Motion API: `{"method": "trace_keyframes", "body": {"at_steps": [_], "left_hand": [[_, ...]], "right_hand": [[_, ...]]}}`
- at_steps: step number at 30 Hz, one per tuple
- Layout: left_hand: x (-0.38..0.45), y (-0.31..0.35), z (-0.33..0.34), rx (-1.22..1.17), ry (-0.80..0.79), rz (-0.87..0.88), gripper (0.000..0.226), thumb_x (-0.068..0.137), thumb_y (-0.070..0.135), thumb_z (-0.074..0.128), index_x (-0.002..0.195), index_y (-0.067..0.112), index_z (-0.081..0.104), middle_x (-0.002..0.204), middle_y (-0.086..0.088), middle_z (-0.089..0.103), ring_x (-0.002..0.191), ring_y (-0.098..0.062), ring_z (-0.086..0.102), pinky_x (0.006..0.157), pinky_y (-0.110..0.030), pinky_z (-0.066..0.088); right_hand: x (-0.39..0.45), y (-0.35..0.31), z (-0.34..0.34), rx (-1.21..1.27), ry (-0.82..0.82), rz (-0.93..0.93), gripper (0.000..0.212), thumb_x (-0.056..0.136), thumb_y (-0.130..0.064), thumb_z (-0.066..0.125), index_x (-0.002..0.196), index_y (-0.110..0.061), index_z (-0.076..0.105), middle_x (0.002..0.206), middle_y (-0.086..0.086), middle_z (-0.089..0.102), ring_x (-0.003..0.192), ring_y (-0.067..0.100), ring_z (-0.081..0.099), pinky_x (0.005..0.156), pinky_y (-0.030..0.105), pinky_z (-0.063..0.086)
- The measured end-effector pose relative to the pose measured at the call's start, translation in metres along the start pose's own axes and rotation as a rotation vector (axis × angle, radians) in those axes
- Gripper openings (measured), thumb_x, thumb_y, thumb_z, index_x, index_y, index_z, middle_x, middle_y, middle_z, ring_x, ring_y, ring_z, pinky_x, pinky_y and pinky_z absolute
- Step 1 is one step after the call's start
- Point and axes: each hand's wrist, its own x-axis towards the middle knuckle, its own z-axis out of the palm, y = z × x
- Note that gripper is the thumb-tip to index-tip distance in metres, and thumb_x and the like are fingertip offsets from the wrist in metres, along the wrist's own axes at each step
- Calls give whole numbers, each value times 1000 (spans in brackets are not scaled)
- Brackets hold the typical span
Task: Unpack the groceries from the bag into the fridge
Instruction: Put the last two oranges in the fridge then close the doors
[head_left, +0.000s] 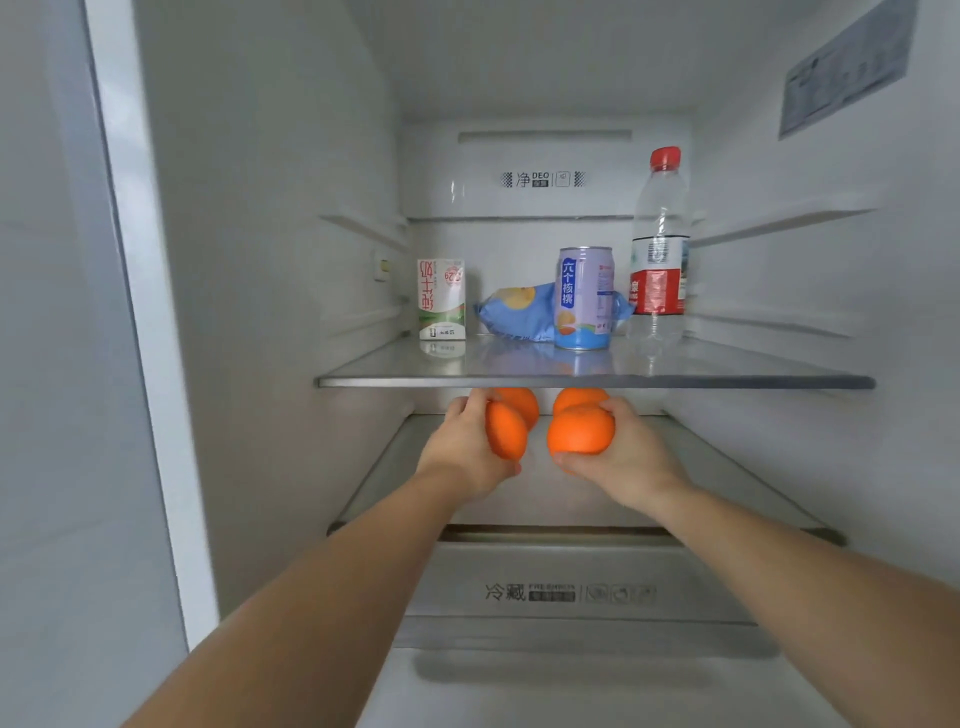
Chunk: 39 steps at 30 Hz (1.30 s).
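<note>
Head view: upper shelf (597, 383) overhangs hands' oranges (581, 435); can (584, 297) above.

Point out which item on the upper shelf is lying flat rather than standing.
The blue snack bag, between the milk carton and the can. Carton, can and water bottle all stand upright.

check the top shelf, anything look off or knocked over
One thing: the milk carton stands upside down, its print inverted. The can and bottle stand upright, and the blue bag lies flat. No spills.
</note>
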Motion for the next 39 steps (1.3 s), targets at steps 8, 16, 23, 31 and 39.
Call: {"method": "trace_keyframes", "body": {"at_steps": [8,16,23,31,39], "left_hand": [[32,-9,13,19,-9,20,102,70,14,82,150,24,20,148,-4,29,130,-23,44,103,-27,36],[34,-9,10,27,-42,19,106,69,17,81,151,29,17,148,-1,30,126,-23,48,98,-29,43],[21,-4,1,14,-80,0,113,62,28,86,150,31,15,147,-1,28,131,-23,41,103,-31,41],[-11,4,-14,73,-107,-21,115,64,45,82,151,33,6,155,-1,20,143,-29,21,113,-42,32],[-71,11,-29,85,-157,48,107,74,46,75,154,30,5,159,-2,13,145,-29,14,115,-43,26]], "right_hand": [[38,12,14,14,-8,26,78,62,-41,83,128,-29,43,121,0,60,110,24,58,92,38,48],[34,6,15,-6,-6,16,95,47,-55,77,132,-32,39,125,1,57,112,23,57,93,43,49],[18,-6,7,-67,-8,37,96,49,-54,76,134,-32,38,128,3,53,115,23,55,96,41,47],[-26,-26,-7,-161,-27,62,85,67,-42,79,138,-26,35,130,5,41,122,23,48,101,36,41],[-92,-44,-15,-205,26,47,85,72,-40,74,143,-20,32,138,6,41,126,24,47,104,36,39]]}}
